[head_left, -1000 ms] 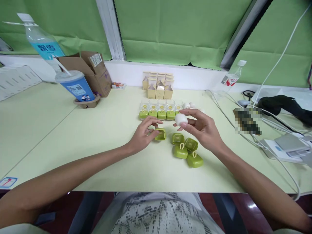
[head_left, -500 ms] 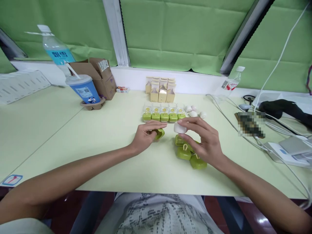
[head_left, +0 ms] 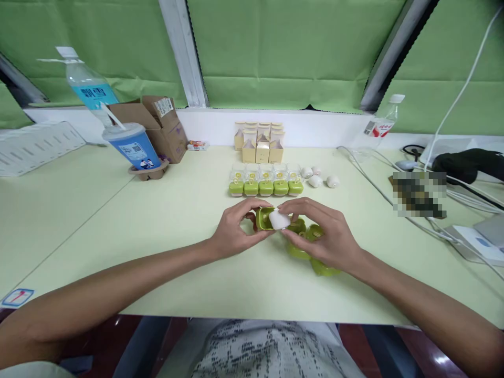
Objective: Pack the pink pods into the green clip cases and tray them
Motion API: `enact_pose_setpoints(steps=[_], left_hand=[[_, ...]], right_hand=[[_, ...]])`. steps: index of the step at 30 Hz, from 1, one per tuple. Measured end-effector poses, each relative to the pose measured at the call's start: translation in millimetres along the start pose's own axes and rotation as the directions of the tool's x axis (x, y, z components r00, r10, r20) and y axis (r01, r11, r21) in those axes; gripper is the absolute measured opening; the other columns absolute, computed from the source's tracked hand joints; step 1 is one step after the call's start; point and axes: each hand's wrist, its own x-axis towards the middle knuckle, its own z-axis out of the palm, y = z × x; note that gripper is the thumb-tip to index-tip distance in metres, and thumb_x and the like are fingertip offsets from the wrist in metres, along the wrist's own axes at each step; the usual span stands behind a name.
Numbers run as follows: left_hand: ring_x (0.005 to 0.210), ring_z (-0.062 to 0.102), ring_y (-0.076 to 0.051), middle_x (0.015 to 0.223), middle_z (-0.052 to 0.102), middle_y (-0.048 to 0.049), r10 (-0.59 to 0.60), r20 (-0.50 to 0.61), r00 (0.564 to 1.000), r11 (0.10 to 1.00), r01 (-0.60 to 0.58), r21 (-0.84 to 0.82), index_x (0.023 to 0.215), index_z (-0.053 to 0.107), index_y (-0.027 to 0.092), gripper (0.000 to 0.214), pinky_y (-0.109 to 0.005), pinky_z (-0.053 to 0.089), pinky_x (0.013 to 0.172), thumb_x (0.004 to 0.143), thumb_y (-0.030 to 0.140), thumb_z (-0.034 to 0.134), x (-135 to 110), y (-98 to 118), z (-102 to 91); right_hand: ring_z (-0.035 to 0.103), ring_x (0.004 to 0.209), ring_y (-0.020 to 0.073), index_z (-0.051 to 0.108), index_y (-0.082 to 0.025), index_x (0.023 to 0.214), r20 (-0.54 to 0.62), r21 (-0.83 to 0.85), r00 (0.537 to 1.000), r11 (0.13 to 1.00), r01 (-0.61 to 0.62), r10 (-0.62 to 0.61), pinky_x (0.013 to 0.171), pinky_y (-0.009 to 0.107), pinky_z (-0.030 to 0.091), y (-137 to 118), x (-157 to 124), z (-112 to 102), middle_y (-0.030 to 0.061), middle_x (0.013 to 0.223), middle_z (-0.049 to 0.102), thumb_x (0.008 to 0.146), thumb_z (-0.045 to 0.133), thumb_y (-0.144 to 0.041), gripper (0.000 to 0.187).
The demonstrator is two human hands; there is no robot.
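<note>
My left hand [head_left: 233, 231] grips a small green case [head_left: 263, 217], tilted so its open side faces right. My right hand [head_left: 326, 239] pinches a small white rounded piece [head_left: 279, 220] and holds it against the mouth of that case. Under my right hand lie several more green cases [head_left: 321, 266], partly hidden. Behind them stands a row of green bases with clear tops [head_left: 266, 181], and three loose white pieces [head_left: 319, 178] lie to its right.
Small cream cartons [head_left: 259, 142] stand by the wall. At the left are a blue cup in a holder [head_left: 134, 149], a water bottle [head_left: 87, 86] and a cardboard box [head_left: 159, 126]. Cables [head_left: 413, 223], another bottle [head_left: 376, 128] and devices crowd the right.
My right hand has brought the white piece down and left to the green case. My left hand has lifted and tilted that case toward it.
</note>
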Motion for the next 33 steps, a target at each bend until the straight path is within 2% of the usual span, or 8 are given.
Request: enact_pose_setpoints(steps=[5,11,15,24,29,31,33], left_hand=[[0.098,0.073,-0.018,0.117,0.079,-0.0103,0.12,-0.008,0.993,0.991,-0.119,0.067,0.133,0.071,0.024,0.049,-0.025,0.06,0.065,0.089,0.03,0.09,2.7,0.4,-0.6],[0.092,0.071,-0.017,0.117,0.076,-0.01,0.186,-0.022,0.982,0.978,-0.182,0.105,0.142,0.071,0.027,0.055,-0.023,0.057,0.06,0.09,0.03,0.09,2.0,-4.2,0.0],[0.083,0.067,-0.014,0.114,0.075,-0.0091,0.209,-0.011,0.978,0.971,-0.206,0.12,0.147,0.069,0.027,0.063,-0.024,0.058,0.061,0.088,0.033,0.092,1.0,-7.3,0.2],[0.073,0.063,-0.012,0.111,0.075,-0.0075,0.199,0.003,0.98,0.965,-0.196,0.177,0.152,0.065,0.03,0.07,-0.027,0.061,0.065,0.088,0.04,0.092,1.0,-4.0,-2.2],[0.08,0.068,-0.015,0.116,0.076,-0.0087,0.24,0.049,0.97,0.957,-0.245,0.156,0.158,0.06,0.03,0.075,-0.029,0.062,0.068,0.089,0.042,0.09,0.7,-9.7,-1.4],[0.088,0.073,-0.018,0.119,0.076,-0.0101,0.243,0.076,0.967,0.96,-0.251,0.122,0.155,0.063,0.028,0.07,-0.03,0.063,0.071,0.091,0.041,0.088,0.7,-11.6,-1.5],[0.093,0.076,-0.02,0.119,0.078,-0.0099,0.205,0.116,0.972,0.975,-0.214,0.067,0.148,0.066,0.027,0.059,-0.033,0.066,0.078,0.094,0.039,0.086,0.5,-11.0,-1.4]], right_hand=[[0.078,0.115,0.0251,0.068,-0.027,0.132,0.068,0.052,0.998,0.999,-0.008,0.005,0.096,0.047,0.069,6.8,-0.2,-5.2,0.0086,0.125,0.08,0.102,0.071,-0.02,0.031],[0.081,0.109,0.0246,0.068,-0.029,0.143,0.089,0.027,0.996,1.0,0.004,-0.006,0.091,0.044,0.071,12.2,-0.4,-4.5,0.0079,0.126,0.081,0.105,0.068,-0.017,0.04],[0.079,0.116,0.0253,0.068,-0.032,0.148,0.061,-0.013,0.997,0.999,0.042,-0.042,0.094,0.046,0.071,10.2,-1.1,-0.9,0.0095,0.13,0.079,0.105,0.064,-0.01,0.049],[0.078,0.108,0.0269,0.068,-0.031,0.145,0.047,-0.03,0.999,0.999,0.018,-0.017,0.088,0.046,0.071,6.7,-0.1,-0.7,0.01,0.121,0.078,0.105,0.064,-0.012,0.045],[0.076,0.097,0.0244,0.068,-0.031,0.139,0.061,-0.019,0.998,1.0,-0.007,0.008,0.083,0.042,0.069,6.8,-0.3,1.1,0.0075,0.112,0.075,0.103,0.069,-0.014,0.039],[0.072,0.089,0.0233,0.067,-0.03,0.141,0.077,-0.023,0.997,0.999,-0.026,0.028,0.077,0.041,0.068,7.6,-0.8,3.3,0.0062,0.106,0.071,0.102,0.074,-0.02,0.04],[0.07,0.091,0.0241,0.065,-0.031,0.147,0.114,-0.035,0.993,0.999,-0.029,0.033,0.075,0.041,0.068,8.9,-1.2,4.9,0.0077,0.109,0.066,0.101,0.078,-0.032,0.048]])
